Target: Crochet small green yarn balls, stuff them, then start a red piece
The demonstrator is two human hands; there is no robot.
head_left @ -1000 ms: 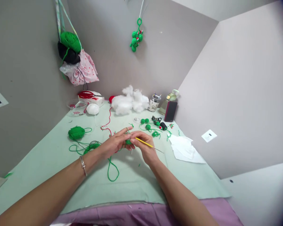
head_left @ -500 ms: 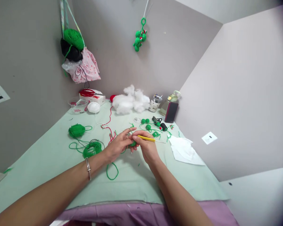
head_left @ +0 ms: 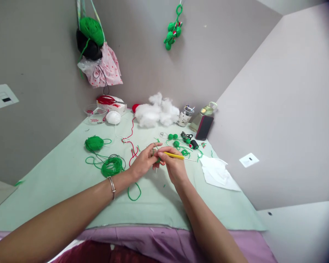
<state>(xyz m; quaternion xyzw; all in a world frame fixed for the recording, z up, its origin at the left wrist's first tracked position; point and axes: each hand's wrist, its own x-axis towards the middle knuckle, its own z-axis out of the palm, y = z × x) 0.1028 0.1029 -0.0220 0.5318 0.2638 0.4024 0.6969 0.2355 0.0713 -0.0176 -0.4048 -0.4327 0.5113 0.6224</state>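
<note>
My right hand (head_left: 174,164) is closed around the yellow handle of a crochet hook (head_left: 173,156), whose thin metal end points out to the right. Close against it, my left hand (head_left: 145,160) pinches a small green crochet piece (head_left: 158,160), mostly covered by the fingers. A green strand runs over the left index finger, which is stretched out. Left of the hands lie a loose coil of green yarn (head_left: 112,167) and a green yarn ball (head_left: 94,143). One loop of green yarn (head_left: 134,191) rests on the cloth below my left wrist.
White stuffing (head_left: 157,111) is heaped at the back. Small green crocheted balls (head_left: 176,144) lie beyond my right hand, near a propped phone (head_left: 204,128) and a pen cup (head_left: 185,117). White sheets (head_left: 216,171) are at right. Red scissors (head_left: 106,100) lie on a box at back left.
The camera view has shifted, so the whole scene sits slightly right and higher. Both hands stay together, and less of the green piece shows between the fingers.
</note>
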